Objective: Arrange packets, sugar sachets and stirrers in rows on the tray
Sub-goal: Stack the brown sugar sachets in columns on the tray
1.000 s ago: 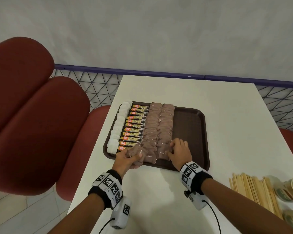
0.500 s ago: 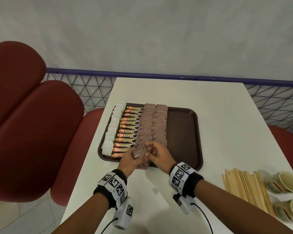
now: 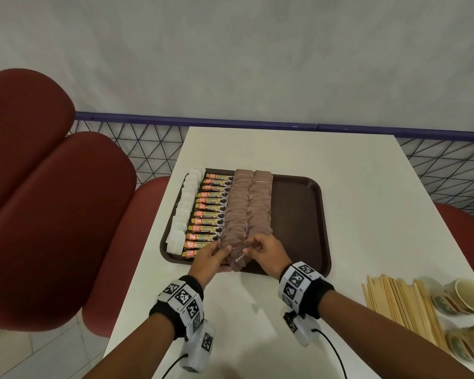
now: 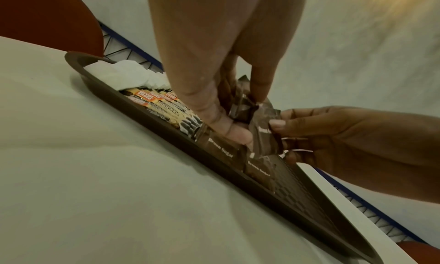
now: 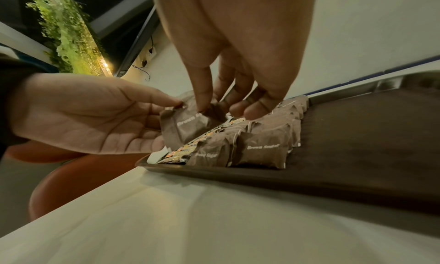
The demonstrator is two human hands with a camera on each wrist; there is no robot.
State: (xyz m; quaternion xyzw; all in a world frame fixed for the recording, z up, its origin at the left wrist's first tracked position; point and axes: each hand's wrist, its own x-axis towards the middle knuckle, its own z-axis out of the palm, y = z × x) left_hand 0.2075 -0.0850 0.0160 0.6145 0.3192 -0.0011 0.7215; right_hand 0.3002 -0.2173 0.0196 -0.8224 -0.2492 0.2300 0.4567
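Observation:
A dark brown tray holds a column of white sachets, a column of coffee granule packets and two columns of brown sugar sachets. Over the tray's near edge my left hand grips a small bunch of brown sugar sachets. My right hand pinches the top corner of one sachet in that bunch, thumb and forefinger closed on it. In the left wrist view the bunch is crumpled between both hands. Wooden stirrers lie on the table at the right.
Paper cups lie on their sides beside the stirrers near the table's right edge. The tray's right third is bare. Red seat cushions flank the white table on the left, and a wire fence runs behind.
My right hand left the front of the right brown sugar column and moved left to the bunch in my left hand, where it now pinches a sachet. The left hand stayed in place.

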